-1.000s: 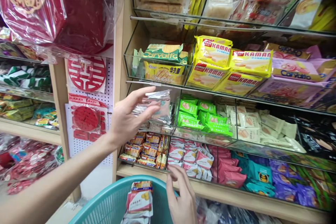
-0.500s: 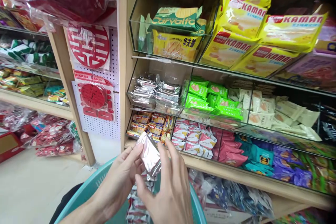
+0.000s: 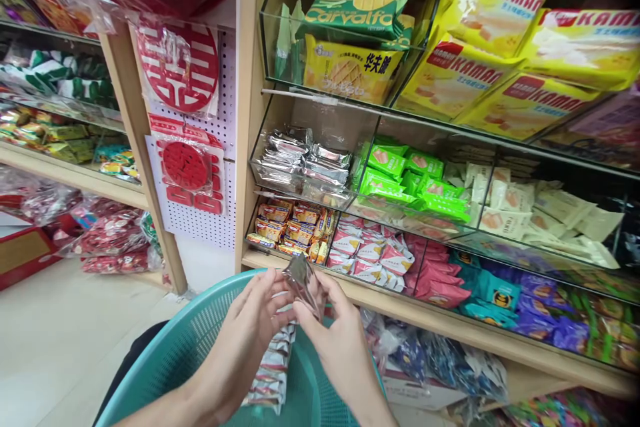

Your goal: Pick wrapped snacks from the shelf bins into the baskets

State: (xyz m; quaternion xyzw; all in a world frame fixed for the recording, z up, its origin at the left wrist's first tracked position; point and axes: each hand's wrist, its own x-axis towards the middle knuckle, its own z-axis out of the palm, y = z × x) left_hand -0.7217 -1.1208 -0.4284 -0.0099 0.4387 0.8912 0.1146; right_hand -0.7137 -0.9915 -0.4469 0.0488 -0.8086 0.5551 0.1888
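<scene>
A: State of your hands?

B: Your right hand (image 3: 340, 330) is closed in a pinch, thumb against fingers, on a silver packet (image 3: 305, 283). Your left hand (image 3: 245, 333) is half open, fingers curved close beside it; cannot tell whether they bear on the wrapper.

A: Position of the packet you hold?

B: Tilted, above the far part of your teal basket (image 3: 200, 310), between your two hands and not yet laid down.

A: Done and left, as far as you can log it?

B: Done: a packet row (image 3: 273, 373) lies in the basket, edges up and close together. Left: the one in your grip is outside that row. Your silver stock (image 3: 325, 163) on the shelf is plentiful. No end point can be judged from this view.

A: Counts in front of you?

B: Basket, one. Packet in hand, one resolved; a second behind it cannot be excluded. Row, at least five edges; your left forearm and hand hide part. Silver stock, two stacks, items overlapping, no total. Yellow KAMAN packs (image 3: 500, 7), four visible. Yellow waffle pack (image 3: 350, 70), one. Round red ornaments (image 3: 185, 167), two.
</scene>
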